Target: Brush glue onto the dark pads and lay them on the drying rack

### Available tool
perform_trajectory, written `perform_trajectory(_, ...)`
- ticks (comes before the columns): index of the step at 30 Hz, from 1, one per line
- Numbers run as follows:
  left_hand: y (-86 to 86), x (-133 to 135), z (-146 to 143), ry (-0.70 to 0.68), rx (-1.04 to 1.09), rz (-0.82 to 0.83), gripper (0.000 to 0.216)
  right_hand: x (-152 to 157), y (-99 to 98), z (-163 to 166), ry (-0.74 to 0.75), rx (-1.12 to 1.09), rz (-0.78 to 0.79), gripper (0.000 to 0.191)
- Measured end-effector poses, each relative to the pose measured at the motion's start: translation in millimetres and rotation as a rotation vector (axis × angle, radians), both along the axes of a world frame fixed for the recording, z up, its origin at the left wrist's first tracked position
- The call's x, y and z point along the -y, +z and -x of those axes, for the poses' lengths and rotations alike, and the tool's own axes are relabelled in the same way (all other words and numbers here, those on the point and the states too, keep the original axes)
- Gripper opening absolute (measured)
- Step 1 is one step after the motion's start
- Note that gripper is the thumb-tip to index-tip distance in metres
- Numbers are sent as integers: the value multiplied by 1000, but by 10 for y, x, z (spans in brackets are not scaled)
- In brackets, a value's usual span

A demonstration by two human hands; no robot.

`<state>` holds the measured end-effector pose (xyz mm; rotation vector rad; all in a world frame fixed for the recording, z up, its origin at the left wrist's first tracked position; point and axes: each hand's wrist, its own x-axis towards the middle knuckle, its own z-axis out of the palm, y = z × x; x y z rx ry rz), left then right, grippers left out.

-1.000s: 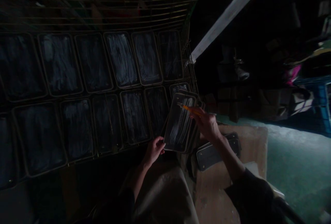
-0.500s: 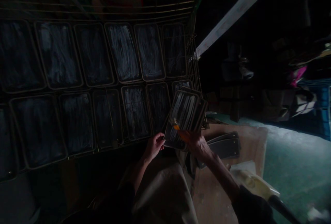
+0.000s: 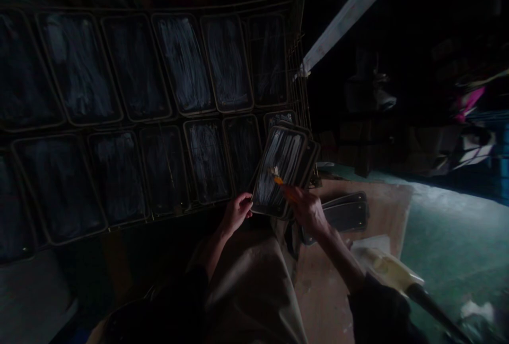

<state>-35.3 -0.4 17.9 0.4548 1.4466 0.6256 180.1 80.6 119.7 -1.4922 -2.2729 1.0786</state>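
My right hand (image 3: 308, 210) is closed round the orange handle of a brush (image 3: 278, 179), its pale bristles against a dark rectangular panel (image 3: 283, 156). White streaks run lengthwise over that panel, which has rounded corners and lies tilted on top of other dark panels. At the panel's lower left corner, my left hand (image 3: 237, 212) pinches the edge between thumb and fingers. Behind it, a wire rack carries two rows of similar dark panels, among them a white-streaked panel (image 3: 183, 63) and a fainter one (image 3: 164, 169).
More dark panels (image 3: 344, 214) lie on a wooden board (image 3: 318, 291) at the right. Beside them is a pale yellow object with a black handle (image 3: 392, 270). A white beam (image 3: 358, 15) slants across the upper right, and the green floor (image 3: 457, 238) shows at right.
The brush has moved up along the panel, and the white streaks now reach lower on it. My left hand keeps its pinch on the corner. The whole view has shifted slightly.
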Motion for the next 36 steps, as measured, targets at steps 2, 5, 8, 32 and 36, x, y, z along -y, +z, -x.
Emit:
perform_trajectory(2, -3, -5, -5, -12, -4, 8, 29, 321, -4, 35, 66, 1, 57, 29)
perform_trajectory(5, -30, 13, -11, -18, -17, 14, 29, 740, 45, 50, 73, -41, 186, 29)
perform_trajectory(8, -73, 53, -14, -8, -31, -3, 33, 901, 81, -20, -4, -105, 273, 27)
perform_trajectory(32, -166, 167, -110, -56, -112, -77, 37, -570, -155, -385, -145, 80, -287, 26)
perform_trajectory(36, -149, 158, -117, -45, -117, -69, 37, -341, -62, -355, -61, 2, -133, 27)
